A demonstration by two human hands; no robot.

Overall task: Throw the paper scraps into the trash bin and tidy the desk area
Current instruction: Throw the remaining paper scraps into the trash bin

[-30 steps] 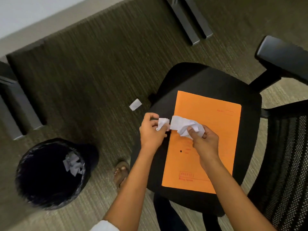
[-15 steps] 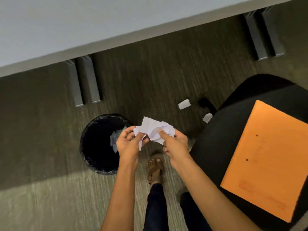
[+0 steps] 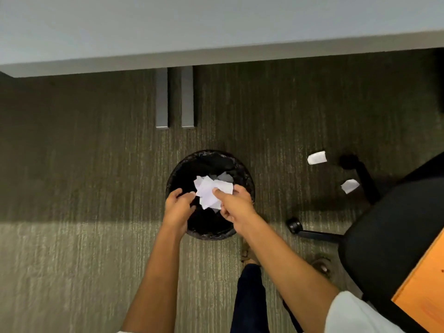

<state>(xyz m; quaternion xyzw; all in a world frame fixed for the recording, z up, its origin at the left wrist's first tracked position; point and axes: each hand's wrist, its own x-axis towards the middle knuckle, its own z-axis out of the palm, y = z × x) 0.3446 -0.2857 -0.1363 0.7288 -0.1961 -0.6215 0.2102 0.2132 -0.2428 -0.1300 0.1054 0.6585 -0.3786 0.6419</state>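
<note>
Both my hands are hovering over the trash bin (image 3: pixel 242 175) at the centre of the frame, crumpled paper (image 3: pixel 211 192) between them.

My right hand (image 3: pixel 234 204) is pinching the white wad, thumb on top, right above the bin's black-lined mouth. My left hand (image 3: pixel 177 209) is sitting just beside it, fingers loosely curled; whether they are touching the paper I cannot tell. Two paper scraps (image 3: pixel 317 157) are lying on the carpet at the right, near the chair base (image 3: pixel 312 233), and an orange folder (image 3: pixel 422 284) is showing on the seat, lower right.
</note>
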